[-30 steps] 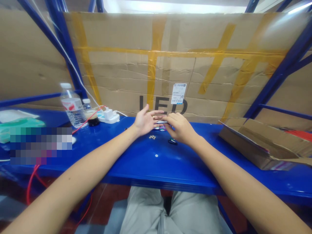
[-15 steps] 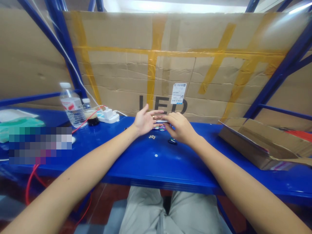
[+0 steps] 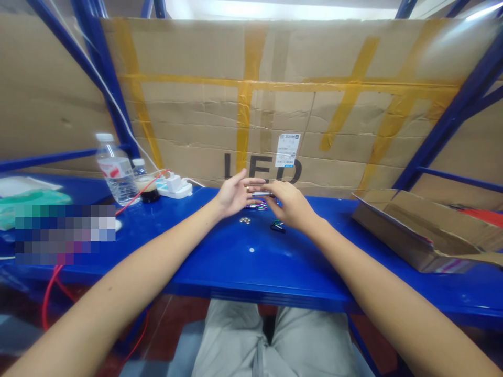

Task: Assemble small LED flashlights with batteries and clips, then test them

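A slim silver tube [image 3: 261, 194], its exact kind too small to make out, is held near its right end by my right hand [image 3: 291, 203]. My left hand [image 3: 234, 196] is open, thumb up and fingers stretched toward the tube's left end; whether they touch it I cannot tell. Under the hands, partly covered, lie several shiny metallic pieces [image 3: 256, 207] on the blue table [image 3: 236, 262]. Closer to me is a cluster of small round silver discs [image 3: 244, 220]. A dark loop with a green bit [image 3: 277, 227] rests below my right hand.
To the left stand a water bottle [image 3: 115, 170], a small bottle of dark liquid [image 3: 146, 183] and a white power strip [image 3: 176, 187] with a red cable. An open cardboard box [image 3: 416, 235] sits at the right. Large taped cardboard [image 3: 196, 120] backs the table.
My right hand and the silver tube have shifted very slightly. My left hand's thumb has moved a little to the right. Everything else stays in place.
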### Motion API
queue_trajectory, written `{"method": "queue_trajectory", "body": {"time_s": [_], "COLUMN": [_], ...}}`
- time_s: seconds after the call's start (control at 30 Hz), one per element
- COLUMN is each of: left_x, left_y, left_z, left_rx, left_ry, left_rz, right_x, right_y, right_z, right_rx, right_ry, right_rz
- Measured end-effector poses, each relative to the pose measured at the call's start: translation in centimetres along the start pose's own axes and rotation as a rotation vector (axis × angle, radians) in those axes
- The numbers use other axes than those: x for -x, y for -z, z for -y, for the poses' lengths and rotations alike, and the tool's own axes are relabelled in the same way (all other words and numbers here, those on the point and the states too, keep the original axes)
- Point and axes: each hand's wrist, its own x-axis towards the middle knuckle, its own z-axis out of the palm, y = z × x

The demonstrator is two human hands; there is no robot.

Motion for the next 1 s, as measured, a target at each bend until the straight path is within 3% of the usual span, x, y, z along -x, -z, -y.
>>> {"method": "queue_trajectory", "body": {"time_s": [0.17,0.27,0.6,0.83,1.0], "left_x": [-0.1,0.0,-0.3,-0.7,-0.8], "left_y": [-0.3,-0.3,1.9,3.7,4.8], "left_z": [0.4,0.3,0.6,1.8,2.1], "left_rx": [-0.470,-0.637,-0.940,-0.991,-0.977], "left_ry": [-0.106,-0.162,-0.142,-0.077,-0.049], "left_rz": [-0.119,-0.095,0.001,-0.110,-0.109], "right_x": [0.4,0.7,1.5,1.3,0.9], "right_y": [-0.7,-1.2,-3.5,-4.6,-4.7], "right_z": [-0.8,-1.4,-3.5,-3.7,-3.4], "right_rx": [-0.113,-0.174,-0.291,-0.249,-0.175], "right_ry": [-0.166,-0.218,-0.335,-0.376,-0.356], "right_rz": [0.008,0.039,0.284,0.367,0.420]}}
